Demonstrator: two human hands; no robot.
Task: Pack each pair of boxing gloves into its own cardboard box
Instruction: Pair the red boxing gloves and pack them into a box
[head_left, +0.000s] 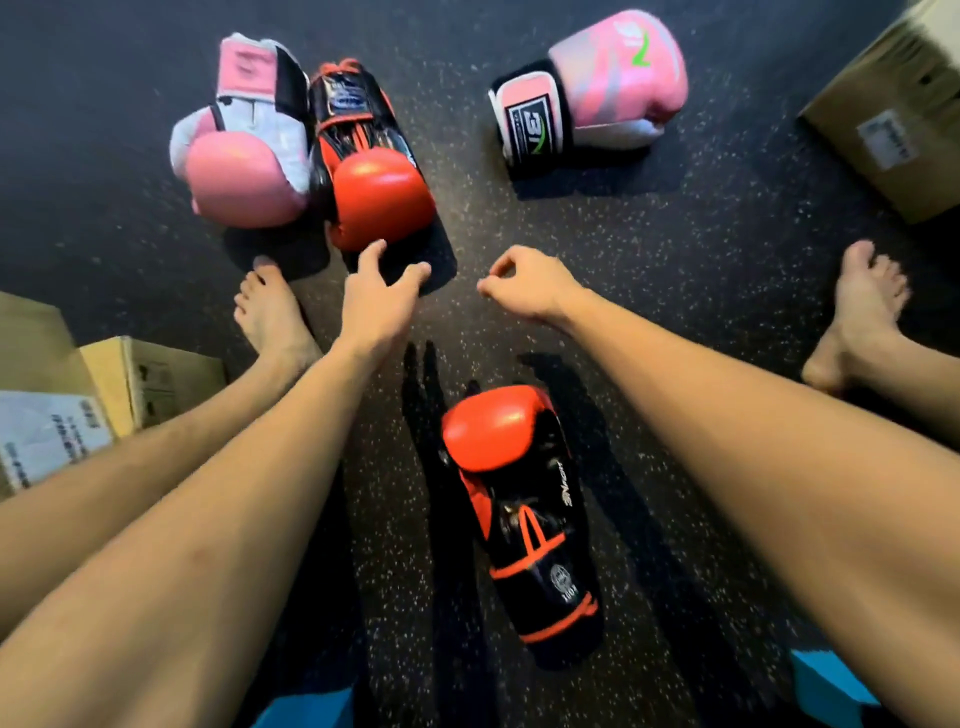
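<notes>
On the dark speckled rubber floor (571, 234), a brown cardboard box with a white label (883, 93) sits at 2 o'clock and tan cardboard boxes (166, 379) at 8 o'clock. A pink and white boxing glove (244, 156) at 11 o'clock touches a red and black boxing glove (374, 171); a pink boxing glove with a black cuff (597, 88) lies at 1 o'clock and a second red and black glove (519, 499) at 6 o'clock. The left hand (376, 291), fingers spread wide and empty, hovers just beside the red and black boxing glove, while the right hand (524, 283) near centre has loosely curled, empty fingers.
</notes>
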